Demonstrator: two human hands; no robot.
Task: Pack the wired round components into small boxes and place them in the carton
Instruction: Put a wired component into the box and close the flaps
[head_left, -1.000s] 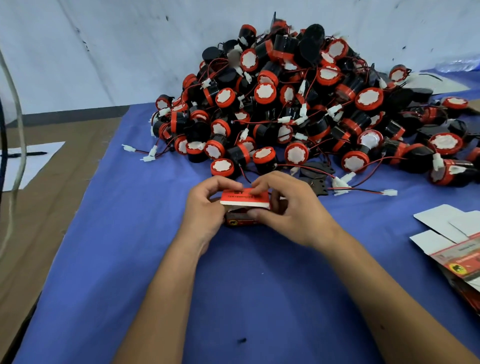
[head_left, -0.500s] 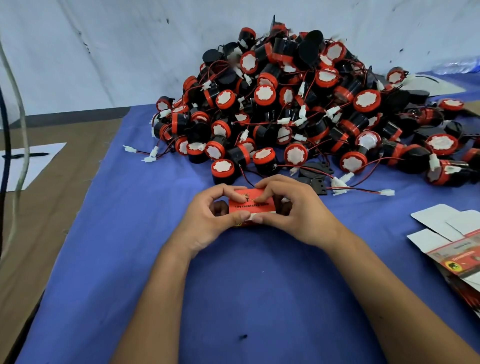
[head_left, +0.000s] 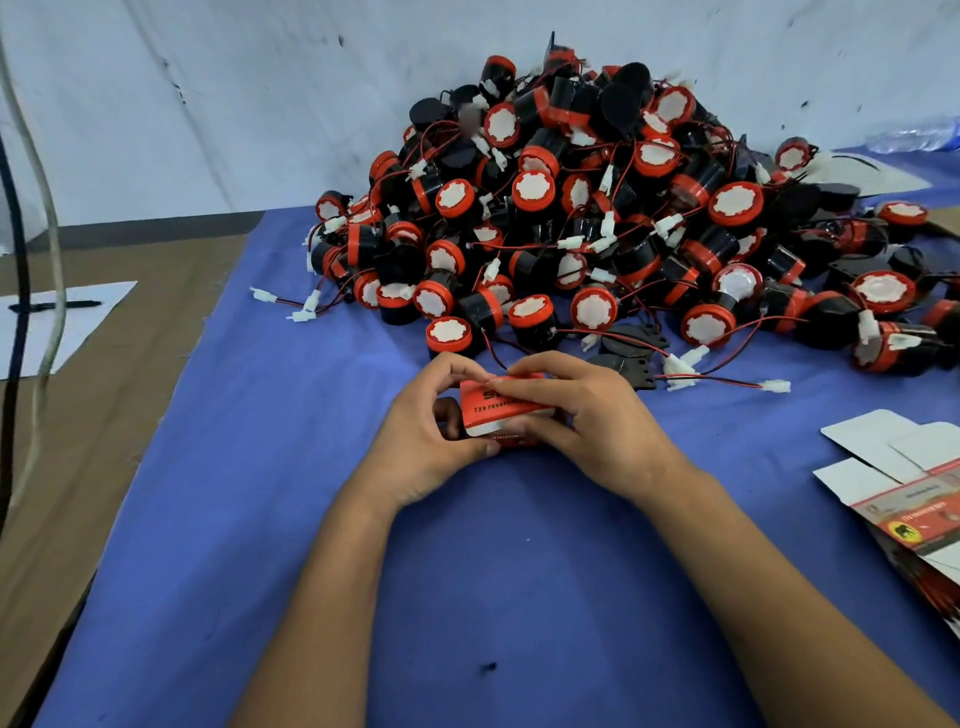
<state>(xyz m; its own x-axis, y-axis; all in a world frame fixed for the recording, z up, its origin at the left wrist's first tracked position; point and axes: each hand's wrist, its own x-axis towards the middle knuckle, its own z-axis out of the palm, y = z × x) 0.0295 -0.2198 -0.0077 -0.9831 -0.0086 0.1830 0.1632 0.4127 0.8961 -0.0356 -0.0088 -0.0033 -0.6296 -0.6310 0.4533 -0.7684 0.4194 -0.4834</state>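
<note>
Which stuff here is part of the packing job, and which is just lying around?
Job: small red box gripped by left hand and right hand; pile of wired round parts; flat unfolded boxes.
Lying about: paper sheet with pen; hanging cables.

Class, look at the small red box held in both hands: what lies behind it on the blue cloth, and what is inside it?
Behind the small red box rises a pile of round components with trailing wires. Both hands, left and right, grip the box; its flap and their fingers hide the inside.
</note>
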